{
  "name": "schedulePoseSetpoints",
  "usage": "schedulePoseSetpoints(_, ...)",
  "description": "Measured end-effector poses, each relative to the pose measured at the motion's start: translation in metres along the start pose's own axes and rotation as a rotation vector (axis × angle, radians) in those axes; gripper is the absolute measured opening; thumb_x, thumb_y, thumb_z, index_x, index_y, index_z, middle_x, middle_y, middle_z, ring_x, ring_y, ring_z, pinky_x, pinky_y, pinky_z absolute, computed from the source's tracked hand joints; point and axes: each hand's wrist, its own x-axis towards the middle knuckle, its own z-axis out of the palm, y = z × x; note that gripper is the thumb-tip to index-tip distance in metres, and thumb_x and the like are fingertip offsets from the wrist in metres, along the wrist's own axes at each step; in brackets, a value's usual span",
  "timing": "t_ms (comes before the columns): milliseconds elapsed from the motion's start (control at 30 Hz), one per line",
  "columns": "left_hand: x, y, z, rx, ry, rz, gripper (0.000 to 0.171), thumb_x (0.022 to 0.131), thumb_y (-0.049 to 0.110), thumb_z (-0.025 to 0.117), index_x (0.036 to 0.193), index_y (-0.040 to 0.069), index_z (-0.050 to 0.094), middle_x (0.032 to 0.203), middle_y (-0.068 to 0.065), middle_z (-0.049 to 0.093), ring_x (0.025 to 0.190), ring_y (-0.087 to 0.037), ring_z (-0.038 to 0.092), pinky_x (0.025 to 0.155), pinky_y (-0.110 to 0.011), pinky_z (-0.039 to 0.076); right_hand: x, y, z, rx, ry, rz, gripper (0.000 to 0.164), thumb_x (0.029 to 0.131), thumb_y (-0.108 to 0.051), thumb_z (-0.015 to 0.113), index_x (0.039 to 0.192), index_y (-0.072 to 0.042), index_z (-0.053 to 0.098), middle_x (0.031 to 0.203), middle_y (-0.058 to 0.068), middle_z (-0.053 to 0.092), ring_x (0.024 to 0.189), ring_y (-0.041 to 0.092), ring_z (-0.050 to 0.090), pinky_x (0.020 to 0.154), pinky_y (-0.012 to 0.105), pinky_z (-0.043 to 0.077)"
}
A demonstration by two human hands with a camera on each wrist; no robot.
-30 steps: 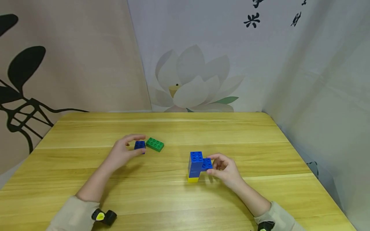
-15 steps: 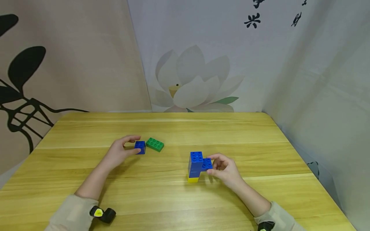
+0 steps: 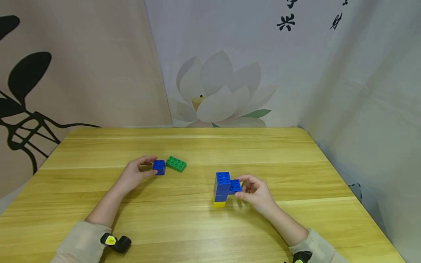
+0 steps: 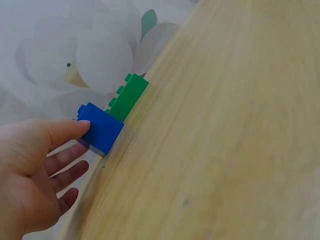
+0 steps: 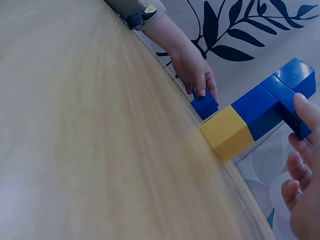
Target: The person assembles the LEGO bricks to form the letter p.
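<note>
A blue toy building brick (image 3: 159,167) stands on the table at left of centre. My left hand (image 3: 135,173) is at its left end, thumb on the near side and index finger at the far side; in the left wrist view the thumb (image 4: 70,131) lies against the brick and hides the index finger. A green brick (image 3: 176,164) lies just right of it. A tower of blue bricks (image 3: 222,186) on a yellow brick (image 5: 227,134) stands upright at centre. My right hand (image 3: 258,193) pinches the blue brick (image 3: 235,186) jutting from the tower's right side.
The wooden table (image 3: 184,233) reaches back to a curtain (image 3: 227,36) printed with a lotus. Another pale curtain (image 3: 368,91) hangs along the right side. Black wrist cameras (image 3: 122,244) sit on the sleeves.
My left hand has shifted slightly left along the blue brick, showing more of it. The brick has stayed in place. The right hand and the tower have not moved.
</note>
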Motion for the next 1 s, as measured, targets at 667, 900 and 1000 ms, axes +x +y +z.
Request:
schedulePoseSetpoints(667,0.0,0.011,-0.002,0.034,0.061,0.005,0.045,0.088,0.016,0.071,0.128,0.002,0.057,0.119,-0.018,0.056,0.113,-0.034,0.049,0.086,-0.042,0.039,0.001,-0.001,0.0,0.006,-0.005,-0.006,0.036,0.081,-0.007,0.077,0.108,0.009,0.06,0.073,0.003,0.055,0.063,0.01,0.049,0.054,0.022,0.04)
schedulePoseSetpoints(900,-0.001,0.024,-0.001,0.024,0.077,0.024,0.046,0.087,0.019,0.072,0.127,0.002,0.058,0.118,-0.017,0.057,0.111,-0.035,0.048,0.086,-0.041,0.034,0.001,0.0,0.0,0.002,-0.007,-0.004,0.034,0.081,-0.005,0.076,0.108,0.008,0.06,0.073,0.003,0.055,0.064,0.01,0.049,0.054,0.022,0.04)
schedulePoseSetpoints(1000,-0.002,0.029,0.0,0.015,0.086,0.039,0.046,0.087,0.02,0.073,0.126,0.002,0.059,0.117,-0.017,0.058,0.112,-0.036,0.047,0.087,-0.042,0.032,0.0,0.001,0.0,-0.004,-0.008,-0.008,0.034,0.081,-0.004,0.076,0.109,0.008,0.06,0.073,0.003,0.055,0.064,0.01,0.05,0.054,0.022,0.041)
